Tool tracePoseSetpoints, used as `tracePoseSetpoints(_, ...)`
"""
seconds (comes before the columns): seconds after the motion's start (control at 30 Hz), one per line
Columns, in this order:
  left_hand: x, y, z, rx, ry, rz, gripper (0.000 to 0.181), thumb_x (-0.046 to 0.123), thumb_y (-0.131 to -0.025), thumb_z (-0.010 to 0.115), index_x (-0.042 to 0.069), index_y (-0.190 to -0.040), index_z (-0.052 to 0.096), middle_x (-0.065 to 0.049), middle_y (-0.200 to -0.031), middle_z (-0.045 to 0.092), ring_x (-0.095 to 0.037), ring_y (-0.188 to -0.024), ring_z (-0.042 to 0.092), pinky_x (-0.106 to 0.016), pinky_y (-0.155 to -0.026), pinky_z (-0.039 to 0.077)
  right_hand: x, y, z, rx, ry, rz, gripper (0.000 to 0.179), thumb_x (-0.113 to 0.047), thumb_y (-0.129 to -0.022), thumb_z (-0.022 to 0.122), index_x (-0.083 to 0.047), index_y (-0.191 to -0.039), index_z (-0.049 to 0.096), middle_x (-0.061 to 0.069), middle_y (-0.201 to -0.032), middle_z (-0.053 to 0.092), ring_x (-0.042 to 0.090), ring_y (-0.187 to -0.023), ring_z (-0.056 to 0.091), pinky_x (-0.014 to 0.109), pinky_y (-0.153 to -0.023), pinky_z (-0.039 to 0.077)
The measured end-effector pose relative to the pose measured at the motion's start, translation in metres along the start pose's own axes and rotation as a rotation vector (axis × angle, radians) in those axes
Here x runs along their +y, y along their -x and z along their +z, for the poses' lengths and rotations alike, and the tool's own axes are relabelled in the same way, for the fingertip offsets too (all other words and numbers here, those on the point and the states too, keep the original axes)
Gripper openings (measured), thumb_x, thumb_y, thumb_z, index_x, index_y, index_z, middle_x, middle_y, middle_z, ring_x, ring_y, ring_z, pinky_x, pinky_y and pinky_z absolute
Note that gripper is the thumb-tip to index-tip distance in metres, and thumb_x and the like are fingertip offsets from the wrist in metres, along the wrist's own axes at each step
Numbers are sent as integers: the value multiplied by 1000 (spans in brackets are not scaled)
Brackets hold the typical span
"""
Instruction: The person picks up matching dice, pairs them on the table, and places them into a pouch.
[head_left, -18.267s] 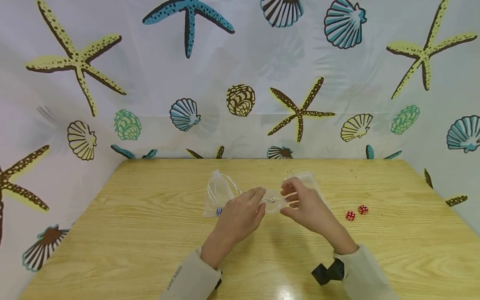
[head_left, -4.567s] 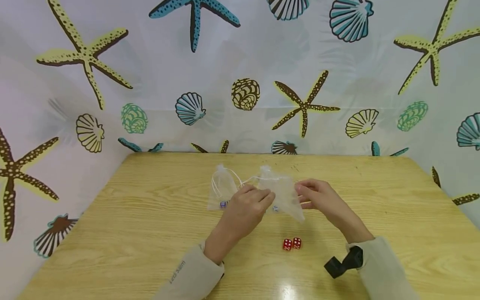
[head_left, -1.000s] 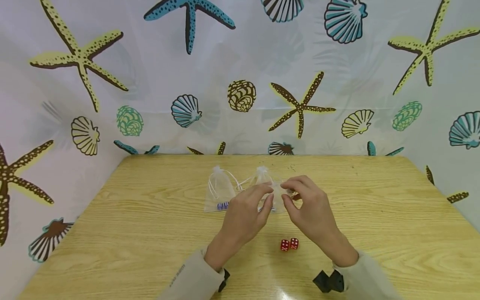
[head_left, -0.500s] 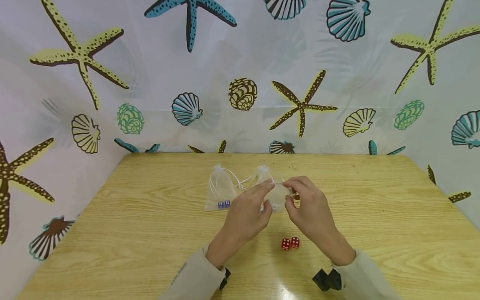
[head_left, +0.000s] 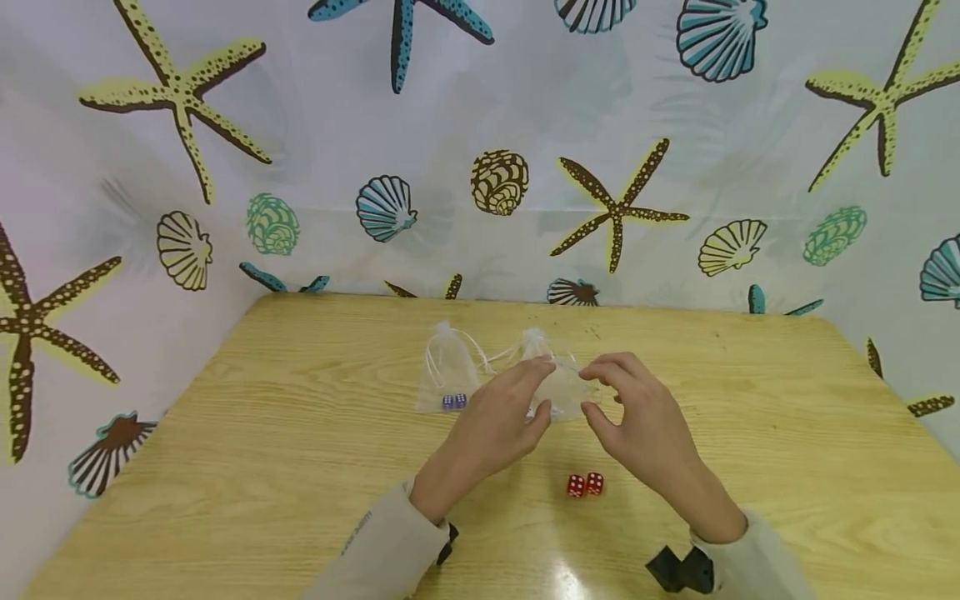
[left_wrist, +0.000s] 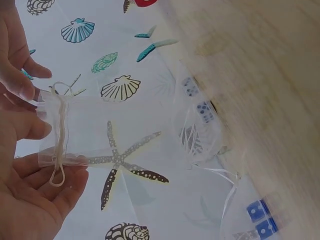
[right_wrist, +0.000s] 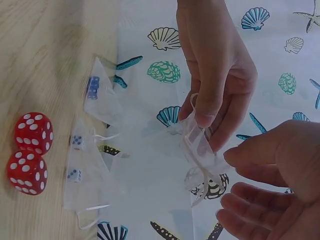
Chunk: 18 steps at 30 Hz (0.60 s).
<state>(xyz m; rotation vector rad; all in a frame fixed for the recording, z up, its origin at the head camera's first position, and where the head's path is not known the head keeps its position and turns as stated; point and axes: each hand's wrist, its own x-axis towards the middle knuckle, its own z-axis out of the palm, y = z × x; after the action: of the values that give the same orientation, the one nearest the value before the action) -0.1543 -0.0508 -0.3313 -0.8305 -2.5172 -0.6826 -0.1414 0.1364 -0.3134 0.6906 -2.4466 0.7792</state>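
Observation:
A sheer white drawstring bag [left_wrist: 85,127] hangs between my hands, its cord running across near the mouth. My left hand [head_left: 495,417] grips it there, thumb on one side and fingers on the other. On the opposite edge of the mouth, the thumb and fingers of my right hand [head_left: 648,421] pinch the fabric. No die shows inside this bag. Beyond my hands lie two similar bags: the left bag [head_left: 442,354] contains blue dice [head_left: 454,402], the other bag [head_left: 534,340] white dice [right_wrist: 75,175]. Two red dice [head_left: 585,485] rest side by side, nearer the person.
The wooden table [head_left: 300,467] backs onto a white curtain [head_left: 315,167] printed with starfish and shells, which also hangs at both sides. Thin white cords [head_left: 487,358] trail between the two lying bags.
Since the oldest frame, the red dice have moved from the right to front centre, and the white dice are now bagged beside the blue ones. Over the last second, my hands have shifted only slightly.

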Motion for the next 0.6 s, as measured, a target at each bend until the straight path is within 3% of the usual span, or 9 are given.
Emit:
tracePoseSetpoints(0.3, 1, -2, 0, -3, -37, -3, 38, 9, -89, 63, 0, -126, 57, -14, -131, 58, -29, -111, 62, -38, -83, 55, 9, 18, -7, -9, 80, -13, 31, 2, -72, 77, -7, -100, 66, 5, -101, 63, 19, -83, 63, 32, -64, 54)
tracePoseSetpoints(0.4, 2, -2, -1, -8, -42, -9, 38, 9, -90, 63, 0, -126, 57, -14, -131, 58, -29, -112, 62, -39, -85, 55, 12, 25, -5, -81, 62, 14, 32, 1, -72, 78, -7, -101, 66, 5, -99, 64, 19, -80, 64, 30, -63, 54)
tracePoseSetpoints(0.6, 3, -2, 1, -2, -39, -2, 37, 10, -89, 63, 0, -125, 58, -13, -130, 59, -29, -111, 62, -39, -88, 54, 20, 39, 2, -308, -40, 147, 32, 0, -75, 77, -5, -104, 65, 7, -98, 65, 18, -80, 62, 24, -65, 51)
